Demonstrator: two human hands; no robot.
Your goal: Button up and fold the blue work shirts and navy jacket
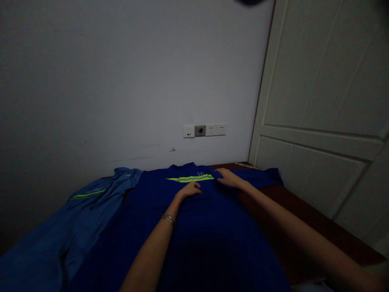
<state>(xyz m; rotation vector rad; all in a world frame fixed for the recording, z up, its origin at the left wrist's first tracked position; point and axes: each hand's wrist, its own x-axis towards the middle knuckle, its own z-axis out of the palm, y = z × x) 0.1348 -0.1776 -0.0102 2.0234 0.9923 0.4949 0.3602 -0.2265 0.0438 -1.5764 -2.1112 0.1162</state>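
A dark blue work jacket (194,227) with a yellow-green and grey reflective strip (196,178) across its chest lies spread out in front of me. My left hand (191,189) is over the cloth just below the strip, its fingers loosely bent and apart, holding nothing that I can see. At the upper right of the jacket, beside the strip's end, my right hand (227,177) has its thumb and fingers apart near the shoulder. One sleeve (258,177) stretches out to the right beyond that hand. Whether the fingertips press on the cloth is hard to tell in the dim light.
On the left lies a lighter blue garment (88,219) with a thin yellow-green stripe. Underneath is a dark red surface (291,215). A pale wall (136,81) with sockets (215,129) stands behind, and a white panelled door (319,101) rises on the right.
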